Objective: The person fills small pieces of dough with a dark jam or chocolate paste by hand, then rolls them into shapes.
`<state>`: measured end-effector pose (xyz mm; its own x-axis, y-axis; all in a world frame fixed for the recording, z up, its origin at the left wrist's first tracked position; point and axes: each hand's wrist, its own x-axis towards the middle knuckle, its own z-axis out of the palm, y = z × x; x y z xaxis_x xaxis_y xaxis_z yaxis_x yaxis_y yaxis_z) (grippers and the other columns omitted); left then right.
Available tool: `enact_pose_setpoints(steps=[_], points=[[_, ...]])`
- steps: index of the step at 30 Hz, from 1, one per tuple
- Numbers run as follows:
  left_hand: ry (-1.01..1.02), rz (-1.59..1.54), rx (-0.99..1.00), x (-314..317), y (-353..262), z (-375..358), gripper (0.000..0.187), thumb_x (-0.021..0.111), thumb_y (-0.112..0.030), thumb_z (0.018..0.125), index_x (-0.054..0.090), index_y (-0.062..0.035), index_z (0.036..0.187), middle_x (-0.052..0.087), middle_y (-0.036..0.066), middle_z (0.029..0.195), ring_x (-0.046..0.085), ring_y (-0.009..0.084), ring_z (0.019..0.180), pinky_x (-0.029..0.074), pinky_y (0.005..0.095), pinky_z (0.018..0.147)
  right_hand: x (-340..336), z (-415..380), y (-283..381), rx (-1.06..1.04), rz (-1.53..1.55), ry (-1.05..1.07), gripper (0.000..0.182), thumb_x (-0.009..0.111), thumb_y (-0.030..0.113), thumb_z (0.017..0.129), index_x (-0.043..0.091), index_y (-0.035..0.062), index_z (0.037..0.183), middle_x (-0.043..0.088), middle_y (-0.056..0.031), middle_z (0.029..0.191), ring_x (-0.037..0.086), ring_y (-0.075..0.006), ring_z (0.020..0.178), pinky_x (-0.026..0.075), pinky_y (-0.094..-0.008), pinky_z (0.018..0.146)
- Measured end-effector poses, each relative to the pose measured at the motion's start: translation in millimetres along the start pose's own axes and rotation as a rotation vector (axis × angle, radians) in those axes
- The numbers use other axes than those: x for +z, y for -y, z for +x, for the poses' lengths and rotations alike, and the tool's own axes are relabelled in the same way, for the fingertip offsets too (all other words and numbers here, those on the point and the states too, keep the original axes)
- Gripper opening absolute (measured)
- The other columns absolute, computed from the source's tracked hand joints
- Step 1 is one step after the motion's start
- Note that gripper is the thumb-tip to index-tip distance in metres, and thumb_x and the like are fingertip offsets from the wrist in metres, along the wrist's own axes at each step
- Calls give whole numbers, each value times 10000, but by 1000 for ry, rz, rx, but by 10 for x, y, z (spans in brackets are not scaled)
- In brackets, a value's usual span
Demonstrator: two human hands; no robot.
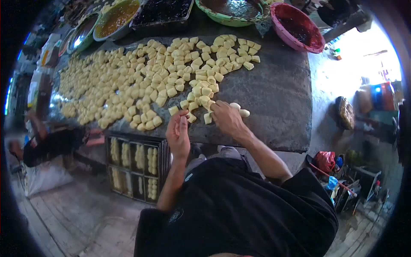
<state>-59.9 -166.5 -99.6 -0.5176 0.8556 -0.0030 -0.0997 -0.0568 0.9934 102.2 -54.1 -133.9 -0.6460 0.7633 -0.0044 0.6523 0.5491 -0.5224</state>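
Note:
Many pale, cut dough pieces [171, 81] lie across the dark work table [274, 94]. My right hand [228, 120] is low over the table with its fingers bent around a dough piece [209, 104] at the near end of the pile. Two smooth, rounded dough balls [244, 113] rest on the table just right of that hand. At the table's near edge, my left hand [177, 135] is raised with thumb and fingers drawn together. Whatever is between them is hidden. Loose dough pieces [173, 110] lie just beyond its fingertips.
Basins of dark and orange liquid [116, 19] line the far edge, with a pink basin [297, 28] at the right corner. Below the table, a rack of trays [133, 167] holds rows of dough. Another person [51, 145] is at the left.

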Motion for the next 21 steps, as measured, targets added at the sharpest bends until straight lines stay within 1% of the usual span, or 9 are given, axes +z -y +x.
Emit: enact_pose_setpoints(steps=[2,5,6,9,11,12,15,18,21], points=[[47,56,140,-13,-86,-35,308,518,-232,1039,611,3,1216,649,71,1109,586,164,1055,454,288,908,-215,-217,440,10,192,-138,215,655,80,857,609,2,1053,648,-111,950,655,-296,895,530,-410,770],[127,210,417,23,-246,-85,478,420,-408,1050,633,-6,1195,680,115,1116,590,255,1129,460,386,946,-144,-396,920,326,1019,-146,218,680,31,884,614,-18,1085,670,-143,1048,670,-238,978,536,-367,841],[175,278,550,22,-257,-78,508,400,-435,1048,641,-8,1184,687,120,1112,598,274,1129,464,402,943,-180,-448,1058,389,1238,-149,261,701,97,921,619,-9,1146,688,-100,1064,645,-147,999,523,-305,854],[372,307,839,35,-280,24,613,337,-531,1032,666,-25,1142,707,127,1084,627,334,1082,488,450,883,-258,-664,1148,363,1352,-10,231,690,101,931,628,-14,1120,693,-66,1015,634,-127,965,519,-293,831],[504,216,925,144,-332,161,644,332,-562,1022,656,-22,1158,699,132,1110,635,337,1068,496,448,857,-358,-681,1148,418,1207,-178,210,677,81,934,640,-31,1109,697,-53,986,632,-109,913,517,-261,781],[538,66,713,211,-218,164,706,314,-605,1008,626,-9,1225,683,150,1135,629,342,1087,502,444,843,-280,-677,1048,405,1142,-285,205,672,76,936,642,-36,1106,699,-53,976,637,-108,900,521,-258,767],[592,106,531,380,-111,443,768,295,-652,989,581,-15,1307,669,173,1148,623,355,1099,495,441,848,-304,-602,908,448,1206,-526,187,650,40,935,649,-44,1102,702,-56,943,658,-112,864,544,-259,738],[579,140,798,557,-207,424,716,315,-650,987,677,-72,1208,681,147,1117,623,321,1122,476,441,888,-491,-640,889,459,1297,-486,199,663,24,916,646,-41,1104,695,-61,981,659,-125,884,546,-270,759],[620,155,1029,759,-588,363,601,436,-614,956,743,-108,1059,723,51,979,656,274,1100,457,430,946,-618,-741,933,133,965,-563,203,691,27,895,650,-32,1085,683,-62,1033,651,-139,906,538,-281,777]])
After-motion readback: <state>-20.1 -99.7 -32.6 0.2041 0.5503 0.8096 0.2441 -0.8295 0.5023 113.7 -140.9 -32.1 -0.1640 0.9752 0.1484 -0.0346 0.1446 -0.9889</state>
